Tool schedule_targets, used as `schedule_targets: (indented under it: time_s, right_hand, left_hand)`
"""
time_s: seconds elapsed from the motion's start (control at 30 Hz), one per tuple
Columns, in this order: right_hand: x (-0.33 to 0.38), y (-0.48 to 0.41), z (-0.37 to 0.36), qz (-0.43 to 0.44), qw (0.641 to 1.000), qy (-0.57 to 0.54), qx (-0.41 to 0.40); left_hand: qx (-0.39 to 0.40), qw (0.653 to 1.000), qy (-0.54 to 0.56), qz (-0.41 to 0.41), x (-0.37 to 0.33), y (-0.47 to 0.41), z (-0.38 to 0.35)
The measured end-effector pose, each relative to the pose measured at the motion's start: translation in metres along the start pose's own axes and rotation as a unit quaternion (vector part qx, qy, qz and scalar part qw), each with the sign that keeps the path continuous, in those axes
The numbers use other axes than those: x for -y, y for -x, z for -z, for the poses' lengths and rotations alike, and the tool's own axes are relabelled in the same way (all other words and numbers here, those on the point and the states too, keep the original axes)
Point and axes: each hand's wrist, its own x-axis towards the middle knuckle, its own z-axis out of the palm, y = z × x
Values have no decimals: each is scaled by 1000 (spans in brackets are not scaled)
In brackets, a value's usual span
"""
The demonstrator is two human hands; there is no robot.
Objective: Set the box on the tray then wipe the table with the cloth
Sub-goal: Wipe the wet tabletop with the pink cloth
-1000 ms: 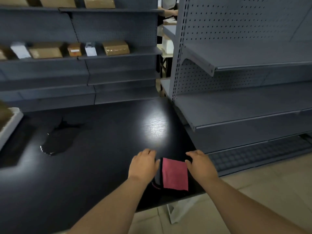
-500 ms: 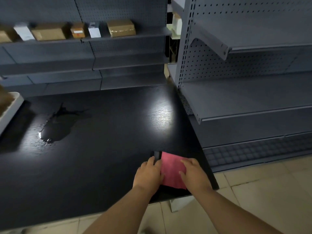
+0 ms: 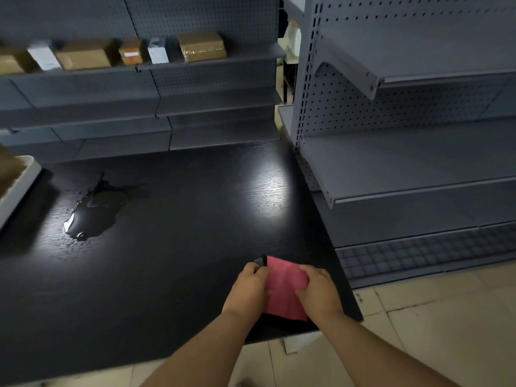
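A folded pink cloth lies near the front right corner of the black table. My left hand grips its left edge, and my right hand grips its right edge, fingers curled over the fabric. A puddle of liquid glistens on the table's left part. At the far left edge a white tray holds a brown box, mostly cut off by the frame.
Grey metal shelving stands close against the table's right side. More shelves behind the table carry several cardboard boxes. Tiled floor lies beyond the table's front right corner.
Both hands moved from beside the cloth onto it and closed on its edges. The camera tilted down, so the shelves shifted up in view.
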Motion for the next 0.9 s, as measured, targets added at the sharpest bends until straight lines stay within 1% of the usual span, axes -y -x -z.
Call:
schedule_targets:
  time_s: [0.17,0.3,0.4,0.67,0.9]
  right_hand:
    - [2,-6,-2,-10,999,-38,-5]
    - [9,-2,2,10,998,-68,-6]
    - [23,-1,4,35,997,-74,-13]
    - [91,3,7,107,988,-109,-24]
    - [160,7,-11,162,980,-116,-25]
  left_hand:
    - [-18,1000,6,0,-1,2,3]
    - [-26,1000,6,-8,0,6,12]
    - [-47,999,18,-2,2,11,25]
    - [-135,989,48,36,31,33,80]
    - [-198,977,52,63,79,47,129]
